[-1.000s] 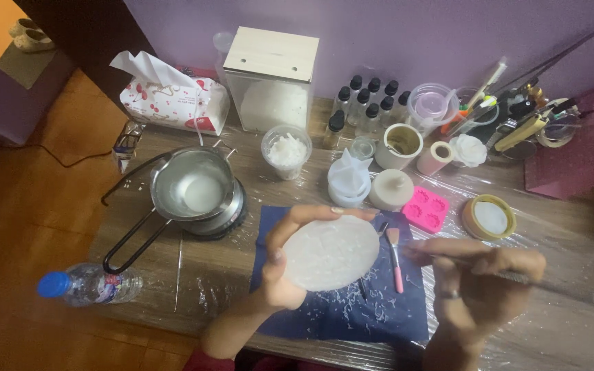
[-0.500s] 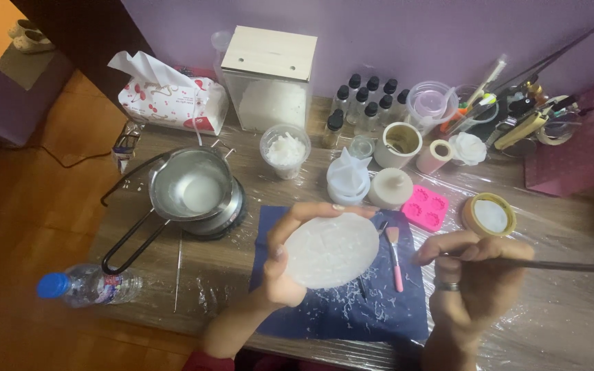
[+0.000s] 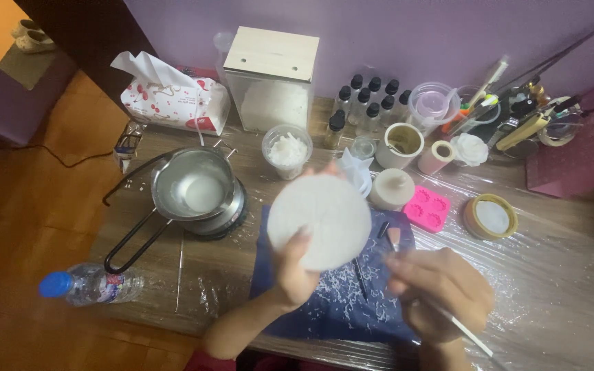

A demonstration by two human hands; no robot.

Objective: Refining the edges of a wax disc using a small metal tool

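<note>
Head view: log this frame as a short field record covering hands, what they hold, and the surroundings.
left hand: left hand holds up a white round disc, flat face toward the camera
right hand: right hand grips a thin white stick
work surface: blue mat strewn with white flakes, on a plastic-covered table
left of mat: metal pot on a small burner; water bottle lying down
behind: pink mould, dark-capped bottles, tissue pack

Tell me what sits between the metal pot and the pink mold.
In the head view, the white disc, held up in the left hand, fills that stretch.
</note>
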